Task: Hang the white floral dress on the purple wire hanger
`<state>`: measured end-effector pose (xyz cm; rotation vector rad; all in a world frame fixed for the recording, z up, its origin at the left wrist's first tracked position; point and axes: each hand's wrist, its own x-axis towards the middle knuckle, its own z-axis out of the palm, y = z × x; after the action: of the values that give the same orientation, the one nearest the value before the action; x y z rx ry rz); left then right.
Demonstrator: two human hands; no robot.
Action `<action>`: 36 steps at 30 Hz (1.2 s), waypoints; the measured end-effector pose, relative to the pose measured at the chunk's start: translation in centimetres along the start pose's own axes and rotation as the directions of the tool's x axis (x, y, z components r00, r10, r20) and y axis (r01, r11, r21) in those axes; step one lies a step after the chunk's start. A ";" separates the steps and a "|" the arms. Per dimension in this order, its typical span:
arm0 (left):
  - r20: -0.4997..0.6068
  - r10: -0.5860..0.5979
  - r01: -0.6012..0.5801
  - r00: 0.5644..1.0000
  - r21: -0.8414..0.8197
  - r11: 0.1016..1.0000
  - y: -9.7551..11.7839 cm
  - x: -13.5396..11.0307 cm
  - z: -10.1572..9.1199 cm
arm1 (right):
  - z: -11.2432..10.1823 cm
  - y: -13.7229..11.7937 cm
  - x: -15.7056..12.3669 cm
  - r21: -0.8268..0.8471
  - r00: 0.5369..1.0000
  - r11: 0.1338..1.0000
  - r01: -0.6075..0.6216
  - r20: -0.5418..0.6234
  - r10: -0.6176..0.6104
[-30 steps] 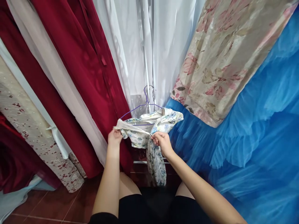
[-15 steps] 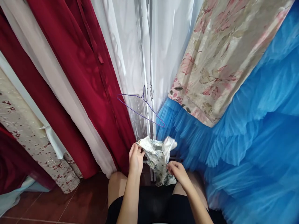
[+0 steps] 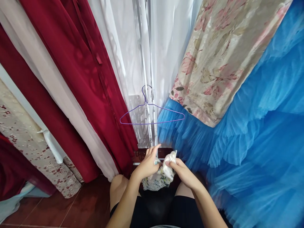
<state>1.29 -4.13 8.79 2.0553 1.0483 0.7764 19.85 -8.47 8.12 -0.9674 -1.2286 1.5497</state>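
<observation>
A small crumpled white floral garment [image 3: 158, 182] hangs low between my knees. Its gathered upper part is pinched between the thumb and fingers of my right hand [image 3: 181, 169]. My left hand [image 3: 148, 163] lies against the garment's left side, with its fingers stretched upward and apart and its thumb at the cloth. The hand hides part of the fabric there. Above both hands, a purple wire hanger [image 3: 152, 123] hangs by its hook at a white metal upright [image 3: 154, 133], with nothing on it.
Long dark red cloth [image 3: 71, 63] and pale cloth hang on the left. White drapes [image 3: 123, 47] are behind the upright. A beige floral garment [image 3: 209, 76] and ruffled blue tulle [image 3: 256, 152] fill the right side. Brown tiles [image 3: 68, 205] cover the floor.
The garment has come down and bunched up. My left hand has moved right and its fingers have straightened. The hanger has swung round to face me more squarely.
</observation>
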 end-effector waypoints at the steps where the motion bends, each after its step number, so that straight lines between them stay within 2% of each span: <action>1: 0.121 0.061 -0.062 0.991 0.004 0.998 -0.1 0.4 -0.2 | -0.2 -0.6 -0.1 0.012 0.997 1.000 -0.020 0.072 0.019; 3: 0.315 0.181 -0.166 0.932 -0.074 0.983 0.2 1.2 -0.5 | -0.5 -2.2 -0.2 -0.012 0.969 0.998 -0.062 0.240 0.063; 4: 0.389 0.221 -0.182 0.894 -0.135 0.974 0.4 1.5 -0.8 | -0.7 -3.1 -0.4 -0.043 0.944 0.996 -0.074 0.318 0.084; 6: 0.491 0.240 -0.129 0.837 -0.250 0.960 0.8 1.9 -1.5 | -1.5 -5.1 -0.9 -0.106 0.889 0.991 -0.081 0.442 0.120; 8: 0.529 0.192 -0.040 0.827 -0.286 0.957 0.6 2.0 -2.4 | -2.9 -7.1 -1.2 -0.129 0.852 0.988 -0.084 0.505 0.138; 10: 0.513 0.107 0.012 0.852 -0.224 0.974 -0.2 1.7 -3.4 | -4.9 -8.7 -1.1 -0.131 0.860 0.989 -0.074 0.494 0.130; 12: 0.455 0.016 0.038 0.890 -0.109 0.993 -1.4 1.4 -4.5 | -7.6 -9.9 -0.1 -0.151 0.912 0.989 -0.008 0.405 0.069; 14: 0.352 -0.050 0.053 0.935 0.001 0.999 -2.5 1.3 -5.5 | -10.7 -10.8 1.9 -0.177 0.972 0.980 0.088 0.231 -0.046; 15: 0.285 -0.065 0.056 0.956 0.041 0.998 -2.8 1.3 -6.1 | -12.2 -11.2 3.3 -0.178 0.985 0.975 0.131 0.136 -0.107; 16: 0.214 -0.066 0.053 0.975 0.064 0.997 -3.0 1.5 -6.7 | -13.7 -11.7 4.9 -0.154 0.987 0.975 0.162 0.014 -0.162; 18: 0.085 -0.021 0.012 0.996 0.100 0.995 -2.8 1.9 -8.0 | -16.0 -12.8 8.3 -0.147 0.953 0.963 0.225 -0.172 -0.249; 20: -0.023 0.069 -0.064 0.997 0.159 0.985 -2.0 2.5 -9.3 | -17.0 -14.3 11.8 -0.151 0.942 0.957 0.249 -0.190 -0.275; 23: -0.153 0.190 -0.142 0.970 0.282 0.949 -0.5 3.2 -11.2 | -15.7 -16.3 16.3 -0.120 0.951 0.959 0.258 -0.144 -0.274; 27: -0.315 0.295 -0.165 0.902 0.381 0.910 0.6 2.8 -13.3 | -11.4 -16.6 19.7 -0.107 0.978 0.975 0.197 -0.051 -0.203; 29: -0.348 0.325 -0.160 0.879 0.427 0.890 0.6 1.9 -14.2 | -9.3 -15.7 20.0 -0.109 0.991 0.985 0.136 0.020 -0.135; 32: -0.332 0.314 -0.116 0.890 0.501 0.857 -0.2 0.5 -15.3 | -7.2 -14.3 19.0 -0.091 0.989 0.993 0.073 0.135 -0.061; 36: -0.337 0.231 0.017 0.913 0.594 0.804 -3.1 -0.6 -17.2 | -6.7 -14.2 16.7 -0.050 0.972 0.997 0.060 0.232 -0.047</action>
<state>-13.36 2.00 16.20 2.5628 1.5630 1.0585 23.93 10.72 20.03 -0.7983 -1.4558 1.6259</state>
